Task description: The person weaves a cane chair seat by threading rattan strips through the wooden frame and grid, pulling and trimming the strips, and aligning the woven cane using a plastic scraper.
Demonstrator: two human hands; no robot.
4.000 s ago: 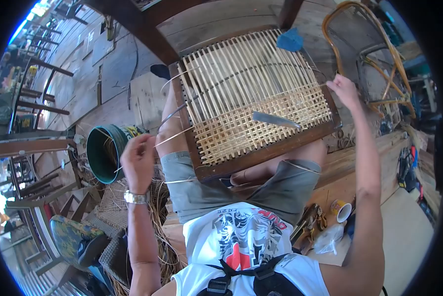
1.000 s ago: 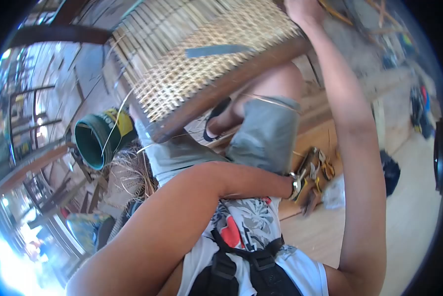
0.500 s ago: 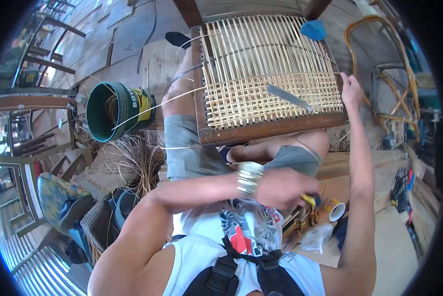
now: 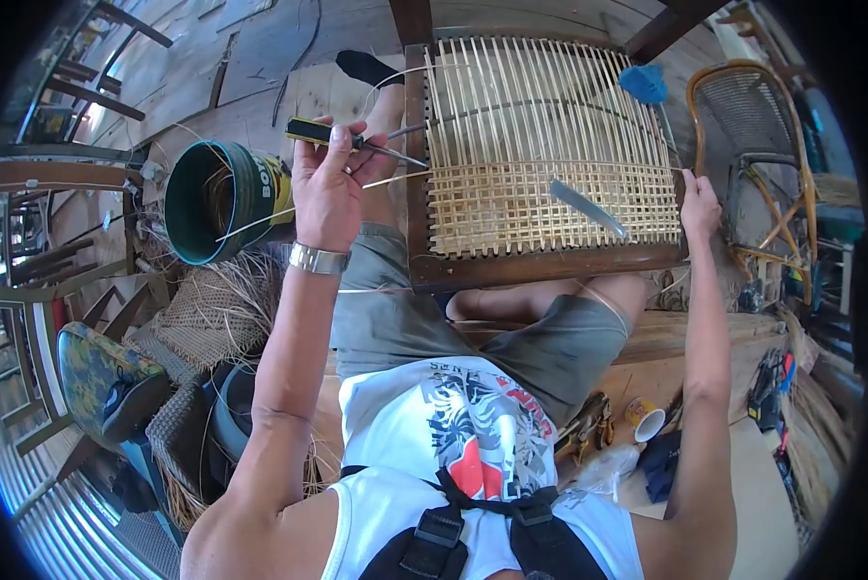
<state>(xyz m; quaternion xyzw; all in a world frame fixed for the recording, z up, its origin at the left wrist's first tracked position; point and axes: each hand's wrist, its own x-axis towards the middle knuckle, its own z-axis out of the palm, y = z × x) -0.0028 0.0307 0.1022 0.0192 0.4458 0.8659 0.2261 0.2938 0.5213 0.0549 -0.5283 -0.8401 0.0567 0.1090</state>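
Observation:
My left hand (image 4: 331, 184) grips a screwdriver-like tool (image 4: 323, 133) with a black and yellow handle; its thin metal tip points at the left rail of the chair seat frame (image 4: 415, 193). My right hand (image 4: 700, 205) is closed at the frame's right edge, by the end of a strand; what it pinches is too small to make out. Cane weaving (image 4: 511, 208) fills the near part of the seat, with lengthwise strands beyond. A flat grey strip (image 4: 588, 209) lies on the weave. One loose cane strand (image 4: 289, 208) runs from the left rail to the bucket.
A green bucket (image 4: 252, 201) stands left of the frame. Blue material (image 4: 644, 84) sits at the far right corner. A rattan chair (image 4: 751, 155) is on the right. Pliers (image 4: 604, 425), a yellow cup (image 4: 645, 420) and a plastic bag (image 4: 608, 471) lie near my right thigh.
My left hand first let go of the strand and reached across to the tools at the right. It has come back left with the tool. My right hand stays by the frame's right edge.

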